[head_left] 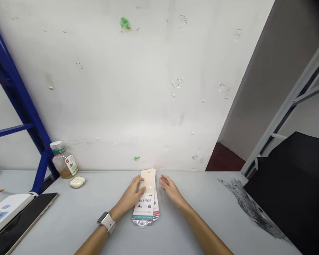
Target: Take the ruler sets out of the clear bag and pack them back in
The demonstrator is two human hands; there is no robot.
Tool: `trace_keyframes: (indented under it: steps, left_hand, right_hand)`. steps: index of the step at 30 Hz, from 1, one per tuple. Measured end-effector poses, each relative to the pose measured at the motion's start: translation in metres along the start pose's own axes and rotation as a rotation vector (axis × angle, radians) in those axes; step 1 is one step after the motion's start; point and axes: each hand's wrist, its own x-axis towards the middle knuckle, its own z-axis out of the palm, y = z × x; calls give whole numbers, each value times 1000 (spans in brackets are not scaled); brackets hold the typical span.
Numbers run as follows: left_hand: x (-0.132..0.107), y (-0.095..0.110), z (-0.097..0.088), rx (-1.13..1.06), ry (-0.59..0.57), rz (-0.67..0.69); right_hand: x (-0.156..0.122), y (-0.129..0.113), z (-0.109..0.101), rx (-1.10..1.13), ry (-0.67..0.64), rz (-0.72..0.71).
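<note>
Two flat ruler set packs (146, 205) in clear plastic sleeves lie overlapped near the back of the desk, their far ends by the wall. The upper one has a pale pink top and a teal band; the lower one shows a red band at its right edge. My left hand (131, 194), with a watch (106, 221) on the wrist, holds the packs by their left edge, thumb and forefinger over the upper pack. Its other fingertips are hidden. Just right of the packs, my right hand (171, 190) is open with fingers slightly bent, apparently apart from them.
At left on the grey desk (122, 241) are a clear jar (65, 161) with a white lid, a cream-coloured rounded case (77, 182), a dark tablet (22, 225) and a white power strip (12, 212). A black chair back (295, 187) stands at right. The white wall (154, 88) bounds the back.
</note>
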Motion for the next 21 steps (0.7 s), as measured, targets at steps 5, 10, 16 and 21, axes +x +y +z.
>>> trace_keyframes:
  steps: [5,10,16,21]
  left_hand:
    - [13,1,-3,92,-41,21]
    - [12,5,5,188,5,21]
    - [6,-13,-13,325,-9,68]
    - [-10,-39,-40,567,-39,14]
  right_hand:
    - [21,-3,4,-92,-16,-6]
    - [26,-6,9,-191,-40,-44]
    - [1,-7,-8,-376,-40,-173]
    - [-24,-7,-42,-825,-181,-313]
